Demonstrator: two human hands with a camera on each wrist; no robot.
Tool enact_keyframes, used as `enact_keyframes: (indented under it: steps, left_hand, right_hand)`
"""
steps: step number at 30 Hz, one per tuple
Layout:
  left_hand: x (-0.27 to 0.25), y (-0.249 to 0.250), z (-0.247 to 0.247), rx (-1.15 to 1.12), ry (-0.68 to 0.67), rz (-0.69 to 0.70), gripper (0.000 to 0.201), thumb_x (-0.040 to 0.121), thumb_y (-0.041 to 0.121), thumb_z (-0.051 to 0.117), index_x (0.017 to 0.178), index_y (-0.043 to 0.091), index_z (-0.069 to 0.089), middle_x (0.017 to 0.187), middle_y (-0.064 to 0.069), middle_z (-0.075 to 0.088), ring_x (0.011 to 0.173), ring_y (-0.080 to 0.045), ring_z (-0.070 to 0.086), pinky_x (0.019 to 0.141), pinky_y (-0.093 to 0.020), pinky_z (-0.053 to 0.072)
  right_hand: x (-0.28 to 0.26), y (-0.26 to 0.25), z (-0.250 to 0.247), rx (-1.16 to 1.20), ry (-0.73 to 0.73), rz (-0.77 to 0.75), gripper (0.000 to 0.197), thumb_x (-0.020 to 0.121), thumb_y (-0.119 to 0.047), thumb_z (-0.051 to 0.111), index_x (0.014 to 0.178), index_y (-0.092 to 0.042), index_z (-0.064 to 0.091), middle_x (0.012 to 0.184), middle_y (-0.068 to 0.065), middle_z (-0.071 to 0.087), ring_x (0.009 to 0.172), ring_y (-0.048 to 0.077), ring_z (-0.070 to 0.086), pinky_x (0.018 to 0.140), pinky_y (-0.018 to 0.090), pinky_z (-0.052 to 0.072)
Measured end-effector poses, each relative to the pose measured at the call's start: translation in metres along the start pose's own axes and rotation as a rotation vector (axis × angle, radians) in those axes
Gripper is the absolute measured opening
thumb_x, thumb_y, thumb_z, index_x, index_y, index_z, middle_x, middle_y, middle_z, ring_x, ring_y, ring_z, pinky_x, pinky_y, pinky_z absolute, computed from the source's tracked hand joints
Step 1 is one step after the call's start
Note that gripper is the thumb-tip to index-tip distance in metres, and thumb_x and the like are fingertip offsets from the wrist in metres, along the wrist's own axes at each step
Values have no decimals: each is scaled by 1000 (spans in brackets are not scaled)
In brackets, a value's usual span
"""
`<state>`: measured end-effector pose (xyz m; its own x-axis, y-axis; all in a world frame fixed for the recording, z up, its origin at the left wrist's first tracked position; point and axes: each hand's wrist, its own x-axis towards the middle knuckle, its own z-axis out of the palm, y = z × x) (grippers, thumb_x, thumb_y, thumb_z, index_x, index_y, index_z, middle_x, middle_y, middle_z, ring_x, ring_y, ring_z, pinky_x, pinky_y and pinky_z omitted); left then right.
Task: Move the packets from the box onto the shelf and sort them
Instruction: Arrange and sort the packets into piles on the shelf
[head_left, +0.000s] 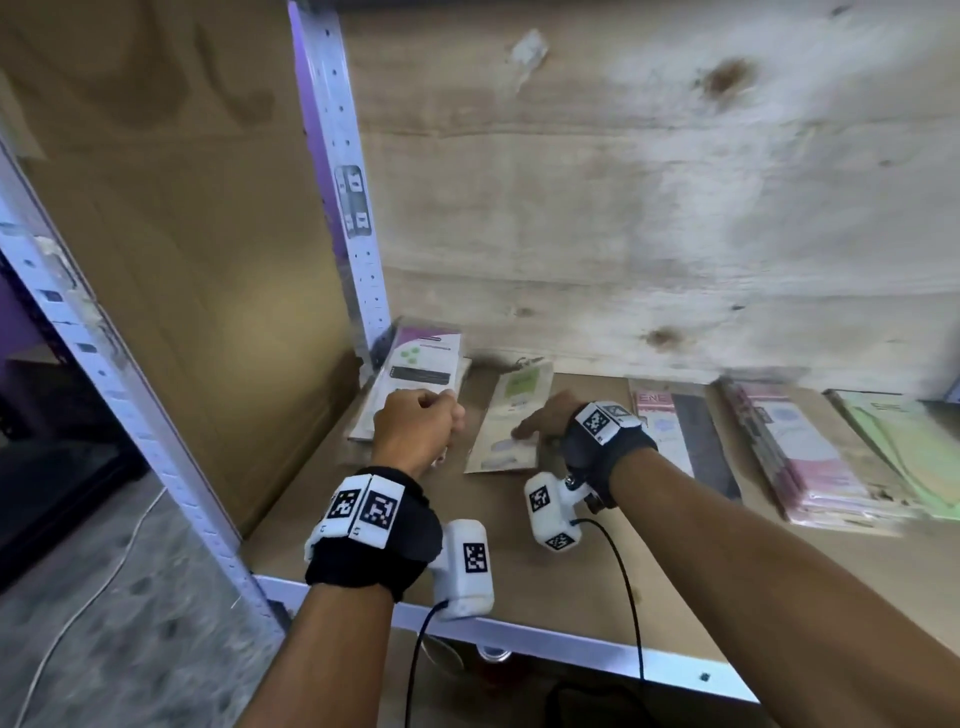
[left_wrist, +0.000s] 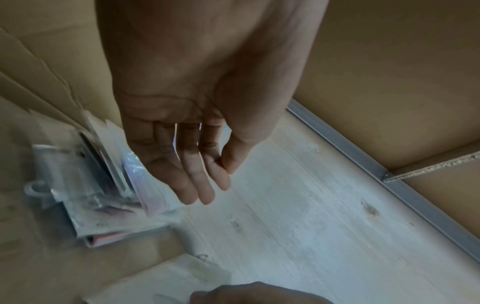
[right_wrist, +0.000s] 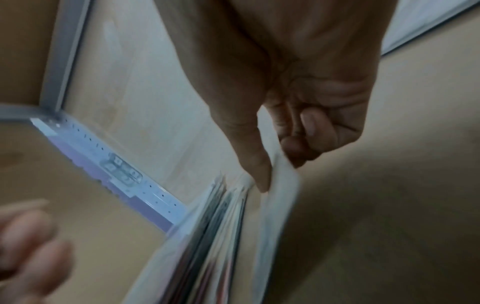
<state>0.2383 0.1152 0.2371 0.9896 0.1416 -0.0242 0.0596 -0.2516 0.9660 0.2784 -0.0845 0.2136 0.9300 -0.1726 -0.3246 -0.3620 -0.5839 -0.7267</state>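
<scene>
A beige packet with a green label (head_left: 519, 387) lies flat on the brown shelf board (head_left: 519, 582). My right hand (head_left: 540, 421) rests on its right side. In the right wrist view the thumb and curled fingers of the right hand (right_wrist: 275, 174) pinch the packet's pale edge (right_wrist: 280, 205). My left hand (head_left: 415, 426) hovers just left of it, over the near end of a white and purple stack (head_left: 421, 364). In the left wrist view the left hand (left_wrist: 207, 185) holds nothing, its fingers loosely extended and the thumb touching the forefinger. No box is in view.
Right of the beige packet lie a pink and black packet (head_left: 680, 431), a pink stack (head_left: 800, 457) and a green stack (head_left: 904, 441). A perforated metal post (head_left: 353, 218) stands at the back left corner. Cardboard lines the left side, and pale wood forms the back wall.
</scene>
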Motion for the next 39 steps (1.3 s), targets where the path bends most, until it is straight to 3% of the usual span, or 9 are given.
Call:
enact_keyframes:
  steps: [2,5,10,14,18,21,25,33,39]
  left_hand:
    - [-2,1,8,-70,-33,-26,27,94,26,61,75,11,71,66,-1,73,54,-13,63,61,-28,55]
    - [-6,4,25,-143,-114,-61,17,93,26,65,87,11,68,82,-5,68,68,-15,65,65,-28,57]
    - [-30,20,58,-359,-299,-174,30,90,42,69,108,19,61,94,0,66,74,-16,74,59,-28,61]
    - [-50,34,88,-602,-462,-295,65,74,53,78,115,5,59,107,-20,68,98,-30,71,70,-43,63]
    - [-63,46,119,-750,-537,-390,100,47,44,95,124,2,48,120,-30,56,109,-43,65,81,-53,60]
    - [-74,46,143,-691,-541,-372,65,66,25,88,118,1,57,109,-31,68,93,-42,73,70,-44,63]
    - [-82,38,169,-604,-498,-288,13,90,4,65,101,-2,66,96,-25,75,78,-26,77,58,-29,61]
    - [-88,28,179,-446,-560,-197,14,95,1,55,104,6,65,86,-7,79,72,-13,76,56,-23,58]
    - [-94,19,188,-441,-649,-243,18,94,0,57,108,5,67,97,-10,78,80,-18,77,59,-25,59]
  right_hand:
    - [-14,5,-8,95,9,-22,40,76,-16,80,108,2,65,91,12,62,64,20,55,54,27,43]
    - [-43,16,-27,278,58,-81,9,80,-4,72,89,-2,70,90,18,69,73,27,65,68,35,53]
    - [-97,39,-73,57,158,-289,20,83,-13,71,101,-4,75,100,16,75,86,30,71,85,44,56]
    - [-139,68,-104,-177,271,-414,21,86,-23,69,104,-14,77,94,10,76,75,18,64,67,32,49]
    - [-172,97,-125,-372,303,-532,28,93,-35,64,119,-29,71,101,3,60,101,19,53,100,37,41]
    - [-191,122,-136,-447,207,-450,45,91,-38,65,135,-33,58,134,3,48,139,23,30,118,43,24]
    - [-205,146,-147,-405,125,-410,59,83,-44,73,138,-39,52,130,-1,44,126,20,38,111,38,34]
    - [-194,182,-165,51,310,-374,37,91,-45,62,125,-30,60,118,-2,61,105,10,61,81,8,46]
    - [-179,207,-167,357,67,-277,35,89,-30,70,120,-15,66,117,-4,72,111,8,66,101,26,47]
